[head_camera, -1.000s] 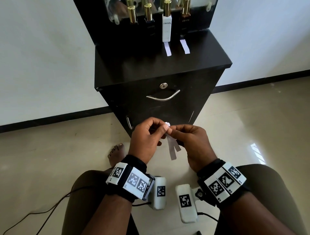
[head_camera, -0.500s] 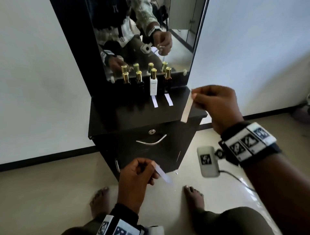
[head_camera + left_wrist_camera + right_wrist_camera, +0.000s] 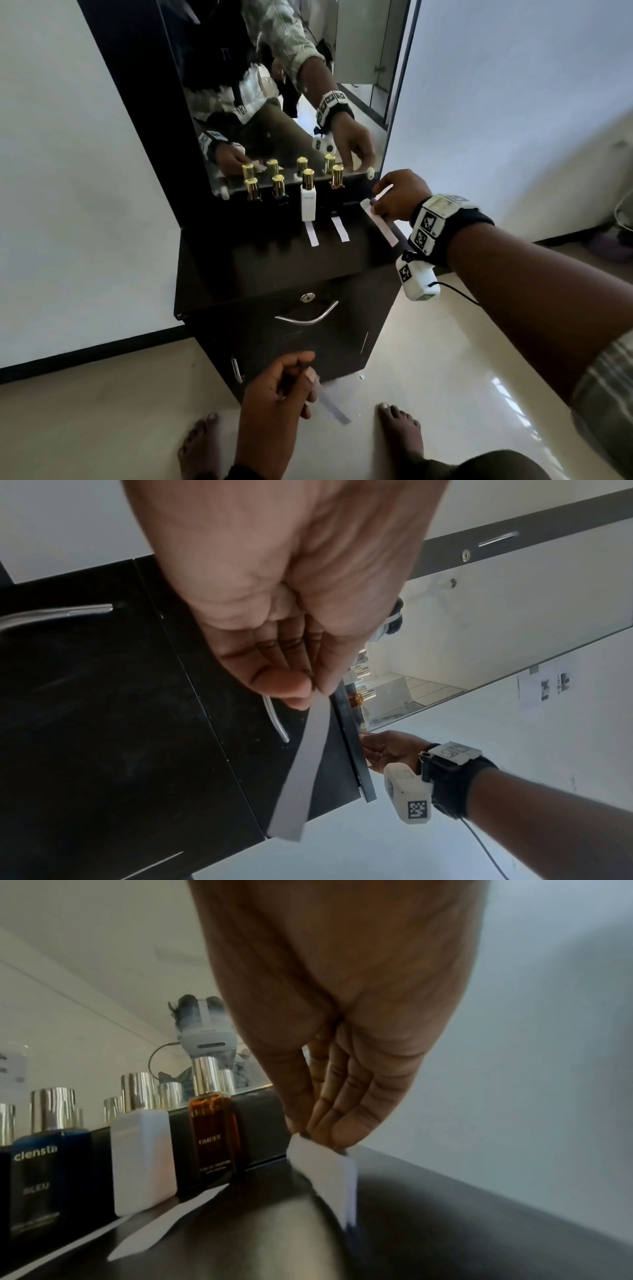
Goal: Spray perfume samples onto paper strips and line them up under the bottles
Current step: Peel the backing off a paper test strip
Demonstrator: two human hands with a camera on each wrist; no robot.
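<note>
Several gold-capped perfume bottles stand in a row before the mirror: two dark ones point(image 3: 252, 190), a white one point(image 3: 308, 202) and an amber one point(image 3: 336, 181). One paper strip point(image 3: 312, 236) lies below the white bottle, another point(image 3: 340, 229) below the amber bottle. My right hand point(image 3: 399, 198) pinches a third strip point(image 3: 380, 222) by its far end, low over the cabinet top's right edge. Down by the drawer front, my left hand point(image 3: 277, 394) pinches a further strip point(image 3: 330, 402) that hangs toward the floor. The wrist views show the right-hand strip point(image 3: 329, 1175) and the left-hand strip point(image 3: 301, 772).
The black cabinet point(image 3: 260, 260) has a locked drawer with a curved metal handle point(image 3: 306, 315). A mirror point(image 3: 284, 85) rises behind the bottles and reflects my arms. My bare feet point(image 3: 399, 428) stand on the tiled floor in front.
My hands pulled apart, each with one strip. The right hand rose and reached forward to the cabinet top's right edge. The left hand stayed low by the drawer front.
</note>
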